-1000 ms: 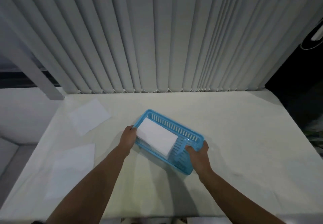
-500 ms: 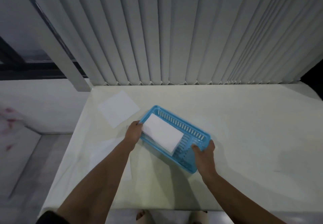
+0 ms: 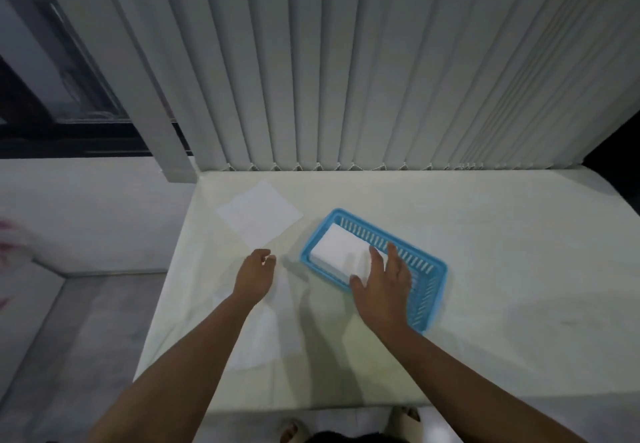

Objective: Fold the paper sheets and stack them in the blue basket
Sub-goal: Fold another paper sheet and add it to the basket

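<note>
The blue basket (image 3: pixel 424 290) lies slantwise on the white table, with a folded white paper stack (image 3: pixel 337 247) in its left half. My right hand (image 3: pixel 384 280) hovers over the basket's near rim, fingers spread, fingertips at the stack's right end. My left hand (image 3: pixel 254 274) is to the left of the basket, off it, fingers loosely curled and holding nothing. A flat paper sheet (image 3: pixel 258 216) lies at the far left of the table. Another sheet (image 3: pixel 266 335) lies under my left forearm near the left edge.
The white table (image 3: pixel 485 321) ends at vertical blinds (image 3: pixel 346 62) at the back. Its left edge drops to a grey floor (image 3: pixel 52 338). A window frame post (image 3: pixel 152 96) stands at the back left. Feet show below the table's near edge.
Both hands have let go of the basket. My left hand moved away to the left, and my right hand moved up over the stack. The camera view shifted left.
</note>
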`<state>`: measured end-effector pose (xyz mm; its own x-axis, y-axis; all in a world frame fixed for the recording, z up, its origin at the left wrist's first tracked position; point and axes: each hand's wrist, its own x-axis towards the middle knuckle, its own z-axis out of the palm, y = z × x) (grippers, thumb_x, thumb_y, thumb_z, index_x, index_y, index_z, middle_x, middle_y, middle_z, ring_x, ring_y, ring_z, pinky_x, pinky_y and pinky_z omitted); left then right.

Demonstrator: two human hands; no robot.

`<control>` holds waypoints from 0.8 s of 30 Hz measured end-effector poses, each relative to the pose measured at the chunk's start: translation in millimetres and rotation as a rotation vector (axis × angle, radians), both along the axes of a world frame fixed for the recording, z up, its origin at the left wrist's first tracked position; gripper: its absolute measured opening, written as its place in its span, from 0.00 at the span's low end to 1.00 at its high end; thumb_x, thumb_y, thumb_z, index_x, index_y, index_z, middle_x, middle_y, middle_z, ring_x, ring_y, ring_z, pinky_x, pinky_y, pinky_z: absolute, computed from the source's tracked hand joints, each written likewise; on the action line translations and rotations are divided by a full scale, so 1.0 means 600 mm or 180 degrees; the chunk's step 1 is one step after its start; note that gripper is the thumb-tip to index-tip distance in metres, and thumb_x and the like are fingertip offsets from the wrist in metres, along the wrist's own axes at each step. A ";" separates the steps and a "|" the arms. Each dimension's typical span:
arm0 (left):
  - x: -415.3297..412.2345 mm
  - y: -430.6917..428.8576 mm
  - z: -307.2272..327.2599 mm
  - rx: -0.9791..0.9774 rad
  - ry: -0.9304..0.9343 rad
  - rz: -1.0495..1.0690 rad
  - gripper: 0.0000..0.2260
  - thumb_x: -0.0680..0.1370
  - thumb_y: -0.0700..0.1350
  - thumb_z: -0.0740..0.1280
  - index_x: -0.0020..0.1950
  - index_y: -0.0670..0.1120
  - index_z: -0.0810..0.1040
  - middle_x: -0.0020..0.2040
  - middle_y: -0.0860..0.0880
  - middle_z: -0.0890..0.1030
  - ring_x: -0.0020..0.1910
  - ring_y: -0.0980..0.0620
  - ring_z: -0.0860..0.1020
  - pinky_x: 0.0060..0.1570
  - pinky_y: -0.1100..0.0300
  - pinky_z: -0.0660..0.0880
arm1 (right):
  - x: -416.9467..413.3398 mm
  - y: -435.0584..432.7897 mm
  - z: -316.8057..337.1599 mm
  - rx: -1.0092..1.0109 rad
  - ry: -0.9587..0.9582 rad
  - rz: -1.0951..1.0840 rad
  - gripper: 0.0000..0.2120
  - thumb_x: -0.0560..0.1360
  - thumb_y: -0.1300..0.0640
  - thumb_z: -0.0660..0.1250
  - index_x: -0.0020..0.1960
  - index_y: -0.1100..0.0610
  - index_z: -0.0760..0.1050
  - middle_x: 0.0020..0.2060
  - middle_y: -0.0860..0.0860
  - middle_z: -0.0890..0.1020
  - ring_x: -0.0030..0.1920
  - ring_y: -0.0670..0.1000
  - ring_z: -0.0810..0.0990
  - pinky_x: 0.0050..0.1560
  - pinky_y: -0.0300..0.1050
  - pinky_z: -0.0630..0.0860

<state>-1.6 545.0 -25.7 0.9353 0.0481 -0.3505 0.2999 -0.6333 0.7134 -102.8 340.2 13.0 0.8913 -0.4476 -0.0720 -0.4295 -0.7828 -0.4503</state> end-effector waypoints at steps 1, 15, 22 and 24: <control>-0.005 0.020 -0.003 0.0061 -0.0041 0.0026 0.17 0.81 0.47 0.59 0.67 0.43 0.72 0.65 0.41 0.76 0.64 0.43 0.74 0.66 0.53 0.67 | 0.006 0.017 0.002 -0.0069 0.0003 0.0147 0.30 0.76 0.48 0.62 0.75 0.52 0.59 0.78 0.54 0.52 0.76 0.59 0.52 0.75 0.56 0.47; -0.084 0.187 -0.029 0.1094 0.0022 -0.0159 0.18 0.78 0.47 0.62 0.69 0.48 0.70 0.68 0.46 0.72 0.67 0.44 0.69 0.64 0.50 0.70 | 0.116 0.214 -0.057 -0.0943 0.0919 0.2267 0.17 0.76 0.59 0.56 0.64 0.57 0.69 0.63 0.55 0.72 0.59 0.57 0.73 0.55 0.52 0.71; -0.064 0.177 -0.034 0.1128 0.0041 -0.0635 0.25 0.78 0.49 0.63 0.74 0.48 0.62 0.73 0.47 0.67 0.71 0.43 0.66 0.67 0.49 0.67 | 0.139 0.213 -0.079 -0.0999 0.1136 0.2063 0.20 0.77 0.63 0.59 0.68 0.58 0.63 0.62 0.57 0.72 0.56 0.57 0.77 0.51 0.50 0.76; -0.054 0.169 -0.035 0.0961 0.0058 -0.0659 0.28 0.77 0.47 0.65 0.75 0.48 0.60 0.73 0.46 0.68 0.70 0.43 0.68 0.66 0.49 0.69 | 0.145 0.209 -0.082 -0.0871 0.1143 0.2060 0.14 0.78 0.63 0.58 0.63 0.58 0.68 0.58 0.56 0.76 0.53 0.56 0.79 0.50 0.50 0.76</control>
